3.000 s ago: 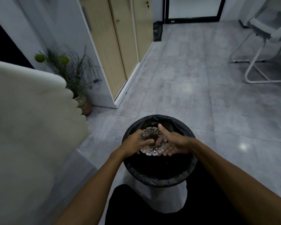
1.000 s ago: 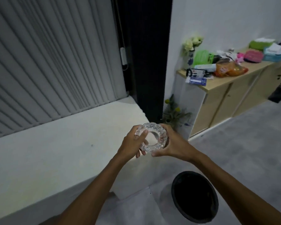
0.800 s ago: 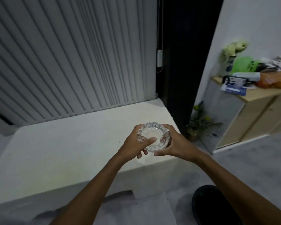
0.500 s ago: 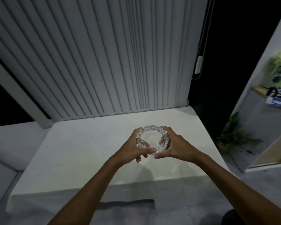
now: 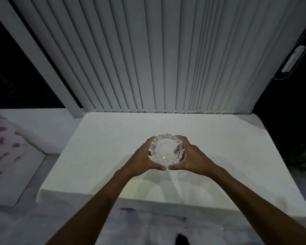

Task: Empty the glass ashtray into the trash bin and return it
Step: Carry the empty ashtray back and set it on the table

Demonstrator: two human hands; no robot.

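The clear, scalloped glass ashtray (image 5: 166,149) is upright and looks empty, held over the middle of a white table (image 5: 99,147). My left hand (image 5: 143,159) cups its left side and my right hand (image 5: 193,158) cups its right side, thumbs nearly touching below it. I cannot tell whether the ashtray touches the tabletop. The trash bin is out of view.
White vertical blinds (image 5: 148,55) hang right behind the table. A blind cord with a weight (image 5: 292,59) hangs at the upper right. A white seat with a pink-patterned cushion (image 5: 5,144) lies to the left. Plant leaves (image 5: 302,156) show at the right edge.
I have turned from the bin to face the table, carrying the ashtray in both hands. In the last half second the ashtray has come lower over the tabletop and both thumbs have slid beneath it.
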